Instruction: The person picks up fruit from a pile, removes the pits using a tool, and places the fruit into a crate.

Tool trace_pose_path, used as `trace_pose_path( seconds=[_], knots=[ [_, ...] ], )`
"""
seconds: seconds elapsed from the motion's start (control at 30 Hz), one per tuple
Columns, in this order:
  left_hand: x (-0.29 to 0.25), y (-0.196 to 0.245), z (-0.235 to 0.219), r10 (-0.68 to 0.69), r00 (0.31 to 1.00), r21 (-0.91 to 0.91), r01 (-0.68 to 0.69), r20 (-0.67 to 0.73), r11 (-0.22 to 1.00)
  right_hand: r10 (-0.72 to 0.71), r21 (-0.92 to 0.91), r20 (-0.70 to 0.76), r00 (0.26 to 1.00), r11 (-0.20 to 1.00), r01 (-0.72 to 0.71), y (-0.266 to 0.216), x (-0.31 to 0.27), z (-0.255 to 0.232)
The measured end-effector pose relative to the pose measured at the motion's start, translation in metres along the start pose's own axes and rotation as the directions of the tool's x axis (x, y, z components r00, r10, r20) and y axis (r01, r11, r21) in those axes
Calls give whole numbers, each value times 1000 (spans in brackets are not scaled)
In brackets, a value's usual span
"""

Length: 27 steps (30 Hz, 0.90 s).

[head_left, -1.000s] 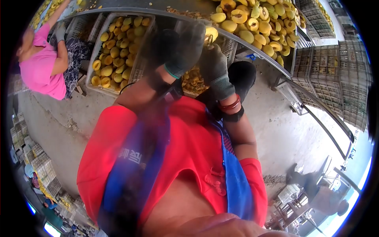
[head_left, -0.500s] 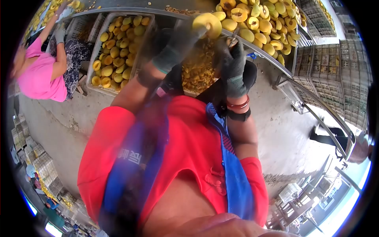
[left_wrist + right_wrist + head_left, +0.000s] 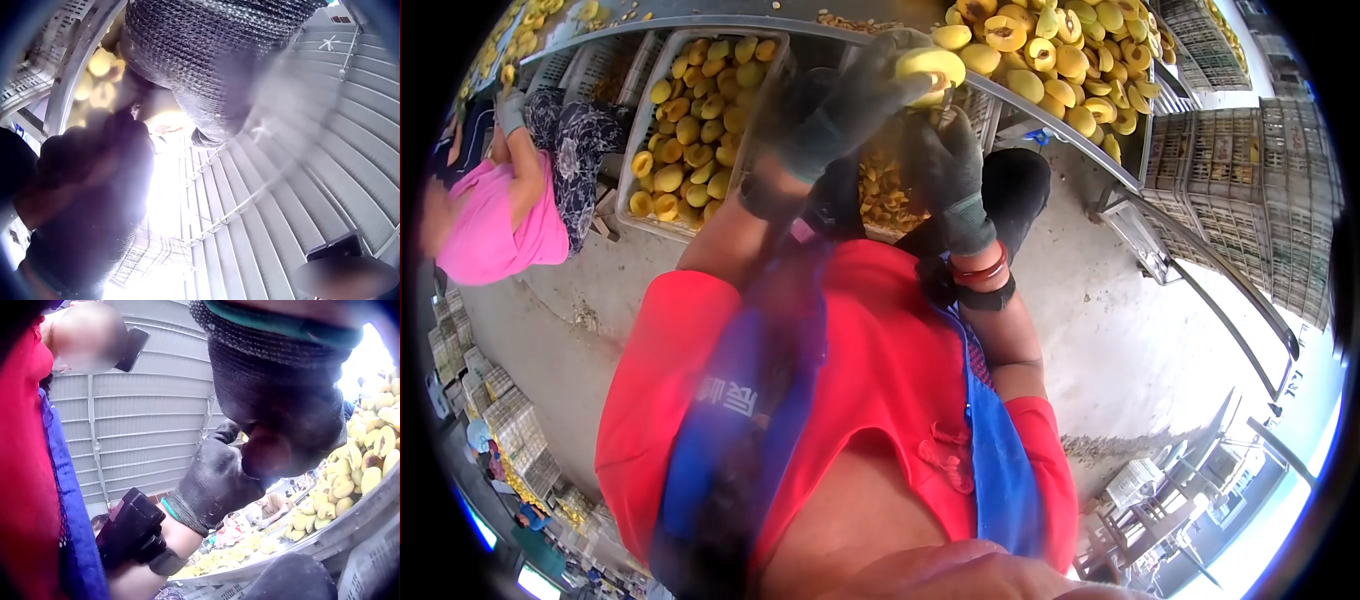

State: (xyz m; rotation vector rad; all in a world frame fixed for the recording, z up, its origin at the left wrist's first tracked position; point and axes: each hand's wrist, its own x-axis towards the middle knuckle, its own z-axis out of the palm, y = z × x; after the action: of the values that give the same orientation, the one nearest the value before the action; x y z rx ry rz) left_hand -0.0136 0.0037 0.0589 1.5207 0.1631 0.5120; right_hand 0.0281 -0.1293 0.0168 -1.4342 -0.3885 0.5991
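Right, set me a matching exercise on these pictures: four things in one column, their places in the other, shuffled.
1. pale yellow round peach
2. grey plastic crate of whole yellow peaches
3. heap of halved yellow peaches
4. person's pink top

A. left edge of the head view
B. on the metal table, upper right
C. in the grey-gloved left hand
D. below the table edge, upper left

Pairs: 1-C; 2-D; 3-B; 4-A.

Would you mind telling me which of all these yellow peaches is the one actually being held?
It is the peach gripped in the left hand at the table edge, raised off the heap; the others lie loose.
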Motion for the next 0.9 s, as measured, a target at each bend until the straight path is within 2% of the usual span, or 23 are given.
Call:
trace_pose_path(
  seconds=[0.03, 0.07, 0.1, 0.17, 0.23, 0.27, 0.33, 0.37, 0.43, 0.5, 0.57, 0.67, 0.77, 0.87, 0.9],
  knots=[
    [0, -4, -1, -78, 996, -136, 82, 33, 987, -6, -30, 4, 1000, 1000, 7, 1, 1, -2],
    [-2, -6, -2, 4, 1000, 83, -6, 21, 997, -13, -60, 10, 1000, 998, 14, 2, 1, -3],
    [-4, -8, -4, 87, 996, 299, -92, 27, 950, -12, -76, 10, 1000, 997, 13, 3, 1, -2],
    [-7, -6, -2, 118, 993, 448, -92, -31, 890, -9, -107, 10, 1000, 994, 10, 5, 1, 1],
    [-7, -2, 7, 9, 982, 323, 53, -187, 945, 75, 38, 53, 996, 996, -77, 6, 2, 2],
    [-7, -11, 7, 76, 977, 365, 2, -201, 931, 116, 109, 77, 990, 986, -124, 7, 2, 2],
    [-6, -34, 8, 211, 952, 450, -93, -221, 888, 57, 67, 49, 997, 996, -60, 13, 3, 4],
    [-7, -36, 10, 203, 951, 381, -103, -232, 919, 26, 46, 36, 999, 999, -28, 15, 3, 5],
    [-10, -31, 14, 193, 947, 238, -132, -255, 962, 74, 80, 77, 994, 994, -81, 2, 1, 6],
    [-11, -28, 10, 245, 954, 399, -159, -174, 903, 134, 80, 96, 986, 987, -142, -12, -3, 7],
    [-10, -29, 8, 276, 952, 456, -191, -129, 870, 214, 55, 90, 973, 974, -219, -21, -5, 10],
    [-11, -40, 8, 337, 934, 433, -256, -120, 864, 161, 24, 121, 980, 986, -165, -23, -5, 10],
    [-12, -40, 8, 403, 912, 492, -319, -74, 810, 82, -164, 120, 989, 985, -61, -9, 1, 7],
    [-16, -33, 3, 373, 928, 552, -302, -18, 777, 237, 164, 210, 948, 948, -273, -9, 4, 3],
    [-16, -33, 1, 360, 933, 553, -297, -7, 779, 234, 135, 241, 942, 953, -271, -12, 2, 2]
  ],
)
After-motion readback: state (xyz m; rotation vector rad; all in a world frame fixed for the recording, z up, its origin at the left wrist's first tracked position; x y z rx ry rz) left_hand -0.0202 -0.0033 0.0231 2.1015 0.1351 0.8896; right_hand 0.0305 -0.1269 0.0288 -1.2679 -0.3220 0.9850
